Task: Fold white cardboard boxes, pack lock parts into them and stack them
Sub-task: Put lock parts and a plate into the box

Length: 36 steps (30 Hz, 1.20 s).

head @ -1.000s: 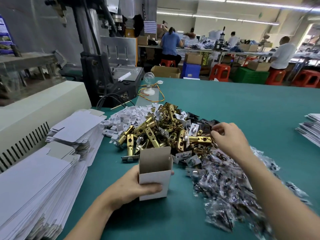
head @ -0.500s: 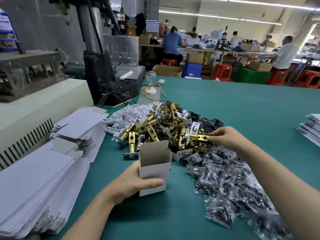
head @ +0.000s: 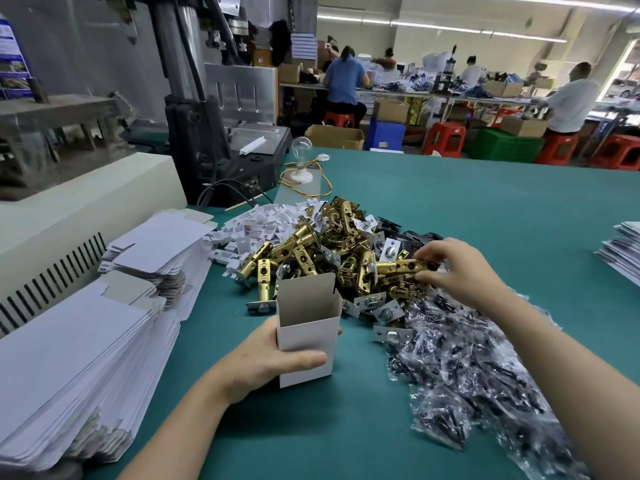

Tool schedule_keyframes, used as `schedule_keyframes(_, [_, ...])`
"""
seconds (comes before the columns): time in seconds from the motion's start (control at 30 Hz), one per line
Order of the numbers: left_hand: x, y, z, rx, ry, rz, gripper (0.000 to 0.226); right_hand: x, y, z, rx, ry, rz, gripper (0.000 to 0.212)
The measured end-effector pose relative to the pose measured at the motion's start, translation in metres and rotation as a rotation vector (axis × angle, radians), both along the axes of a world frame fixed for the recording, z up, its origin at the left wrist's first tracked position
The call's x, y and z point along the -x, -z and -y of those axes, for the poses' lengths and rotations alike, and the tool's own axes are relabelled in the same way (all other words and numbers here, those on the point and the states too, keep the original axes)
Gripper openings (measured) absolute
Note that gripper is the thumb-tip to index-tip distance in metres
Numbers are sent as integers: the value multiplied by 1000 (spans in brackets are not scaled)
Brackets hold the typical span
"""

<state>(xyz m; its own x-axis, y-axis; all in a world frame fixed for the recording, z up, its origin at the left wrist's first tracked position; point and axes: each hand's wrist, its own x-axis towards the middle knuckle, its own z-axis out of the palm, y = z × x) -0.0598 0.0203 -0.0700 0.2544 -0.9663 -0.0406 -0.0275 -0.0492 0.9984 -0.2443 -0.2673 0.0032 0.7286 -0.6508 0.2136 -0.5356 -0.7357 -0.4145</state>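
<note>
Open white box in left hand, brass latch in right hand

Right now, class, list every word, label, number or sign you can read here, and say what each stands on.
No text is readable.
Poster, far left: print too small and blurred.
Label on the blue crate: blurred.
Green sign, high at the back: too small.
Box in the left hand: blank.
Latch in the right hand: no marking visible.
</note>
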Motion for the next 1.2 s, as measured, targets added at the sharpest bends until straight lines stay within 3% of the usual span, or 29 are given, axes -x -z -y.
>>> schedule_keyframes(0.13, [0, 1, 2, 13, -50, 17, 70, 4, -27, -6, -61, -129, 104, 23])
schedule_keyframes(0.23, [0, 2, 3, 21, -95, 24, 77, -5, -47, -19, 7, -192, 141, 23])
schedule_keyframes(0.37, [2, 1, 3, 35, -109, 6, 77, -13, -76, -36, 45, -195, 386, 15])
schedule_keyframes(0.5, [3, 0, 4, 13, -109, 18, 73, -16, -103, -62, -196, -289, 630, 9])
schedule_keyframes(0.57, [3, 0, 4, 1, -122, 17, 73, -19, -108, -84, -319, -389, 669, 15])
schedule_keyframes(0.67, [3, 0, 5, 29, -103, 19, 68, -31, -101, -115, -369, -504, 624, 21])
schedule_keyframes(0.93, [0, 0, 6, 39, -13, 18, 58, -48, -55, -143, -167, -532, 433, 14])
schedule_keyframes(1.1, [-3, 4, 7, 63, 6, 34, 61, -50, -43, -142, 146, -475, 309, 22])
schedule_keyframes(1.2, [-2, 3, 7, 78, -4, 70, 58, -50, -38, -143, 235, -518, 212, 24])
